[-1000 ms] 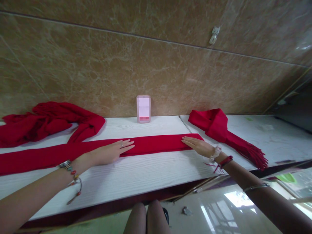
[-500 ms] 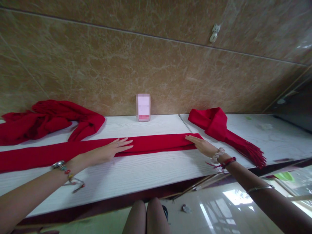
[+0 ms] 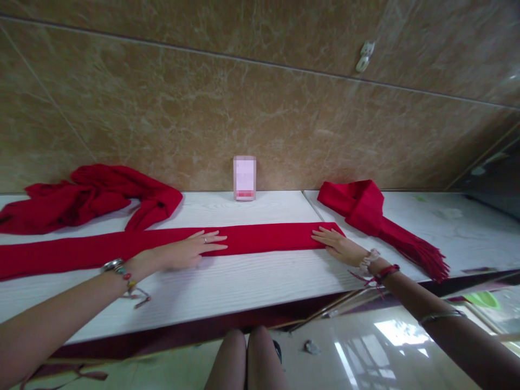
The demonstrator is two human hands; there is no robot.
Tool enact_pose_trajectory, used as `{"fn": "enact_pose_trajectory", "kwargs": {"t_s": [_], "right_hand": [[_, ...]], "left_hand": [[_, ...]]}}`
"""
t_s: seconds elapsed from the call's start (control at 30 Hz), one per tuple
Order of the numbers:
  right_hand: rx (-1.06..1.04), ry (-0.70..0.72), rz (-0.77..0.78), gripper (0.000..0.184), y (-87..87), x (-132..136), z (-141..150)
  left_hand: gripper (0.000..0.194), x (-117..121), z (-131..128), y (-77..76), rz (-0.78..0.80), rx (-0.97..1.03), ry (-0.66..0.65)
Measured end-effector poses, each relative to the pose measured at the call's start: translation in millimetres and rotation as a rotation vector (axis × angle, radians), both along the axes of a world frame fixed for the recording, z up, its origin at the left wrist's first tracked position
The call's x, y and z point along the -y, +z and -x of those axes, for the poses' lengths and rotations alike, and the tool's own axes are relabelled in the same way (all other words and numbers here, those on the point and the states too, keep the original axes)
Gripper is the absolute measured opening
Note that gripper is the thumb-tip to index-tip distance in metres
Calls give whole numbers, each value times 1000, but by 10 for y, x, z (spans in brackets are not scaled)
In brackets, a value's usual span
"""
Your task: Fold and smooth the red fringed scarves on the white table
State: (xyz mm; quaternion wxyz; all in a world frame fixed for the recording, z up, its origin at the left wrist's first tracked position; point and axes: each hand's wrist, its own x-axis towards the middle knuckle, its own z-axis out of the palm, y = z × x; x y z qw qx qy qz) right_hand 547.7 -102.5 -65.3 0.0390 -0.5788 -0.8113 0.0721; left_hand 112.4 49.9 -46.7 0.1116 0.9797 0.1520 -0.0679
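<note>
Both open hands point(image 3: 184, 253) point(image 3: 337, 245) press flat on red cloth point(image 3: 264, 239).

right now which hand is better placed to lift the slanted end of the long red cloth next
Probably the right hand: it rests on the long red cloth near that end, while the left hand lies farther along.

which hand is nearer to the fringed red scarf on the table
The right. The right hand lies flat at the end of the long red strip, just beside the fringed scarf; the left hand rests further along the strip, well left of it.
</note>
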Motion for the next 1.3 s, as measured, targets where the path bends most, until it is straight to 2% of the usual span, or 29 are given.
{"fn": "enact_pose_trajectory", "kwargs": {"t_s": [0.1, 0.17, 0.27, 0.33, 0.4, 0.47, 0.53, 0.77, 0.87, 0.97, 1.1, 1.2, 1.3], "right_hand": [[-57, -36, -5, 41, 86, -38, 79], [-90, -119, -65, 40, 132, -107, 235], [-83, -256, -177, 44, 129, -243, 598], [-31, -298, -158, 46, 76, -319, 831], [53, -281, -83, 47, 15, -356, 971], [125, -266, -34, 46, -25, -346, 982], [168, -289, -11, 46, -39, -298, 868], [262, -526, 30, 47, -41, -50, 54], [280, -593, 18, 46, 24, -43, -84], [213, -512, -93, 48, 100, -151, 155], [135, -258, -128, 48, 83, -328, 813], [178, -209, -69, 46, 3, -375, 1101], [206, -225, -75, 46, -81, -372, 1067]], "left_hand": [[44, 96, -284, 131, -15, 58, 12], [40, 146, -568, 158, -30, 114, -12], [40, 190, -989, 88, -43, 161, -100], [42, 205, -1169, 0, -53, 147, -171], [44, 211, -1233, -82, -72, 124, -213], [45, 208, -1207, -133, -88, 115, -227], [46, 200, -1146, -149, -91, 112, -243], [48, 184, -1071, -142, -99, 111, -255], [48, 194, -1092, -143, -99, 115, -258], [46, 204, -1102, -137, -89, 134, -254], [47, 162, -967, -124, -87, 133, -182], [47, 68, -639, -137, -135, 93, -72], [45, -26, -172, -169, -194, 38, 49]]}}
